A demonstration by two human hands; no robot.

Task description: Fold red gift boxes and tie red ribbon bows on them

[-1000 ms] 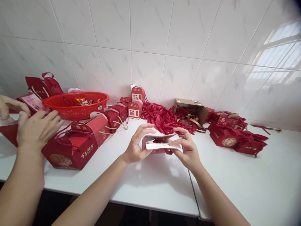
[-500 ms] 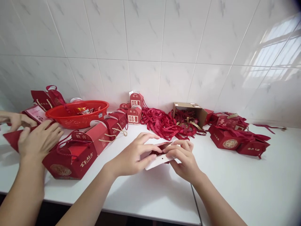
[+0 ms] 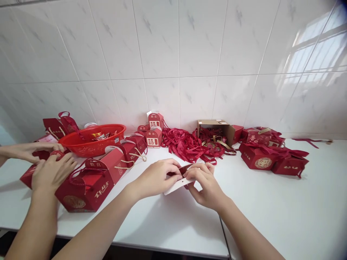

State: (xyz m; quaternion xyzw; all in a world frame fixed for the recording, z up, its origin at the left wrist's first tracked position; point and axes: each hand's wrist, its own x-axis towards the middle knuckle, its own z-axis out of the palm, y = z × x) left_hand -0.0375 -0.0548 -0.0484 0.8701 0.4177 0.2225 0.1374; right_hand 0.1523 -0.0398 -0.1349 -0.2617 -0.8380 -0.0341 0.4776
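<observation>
Red cardboard box (image 3: 179,184) with flat white flap (image 3: 172,188): lower centre of frame. Left hand (image 3: 159,177): bent fingers at flap; pinch cannot be told. Right hand (image 3: 202,182): pinching flap. Apparent step: folding flap. Next move seemingly calls for light, even pressure.

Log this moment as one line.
left hand: holding red-and-white cardboard box | right hand: holding same box | behind: red fabric ribbon heap
</observation>
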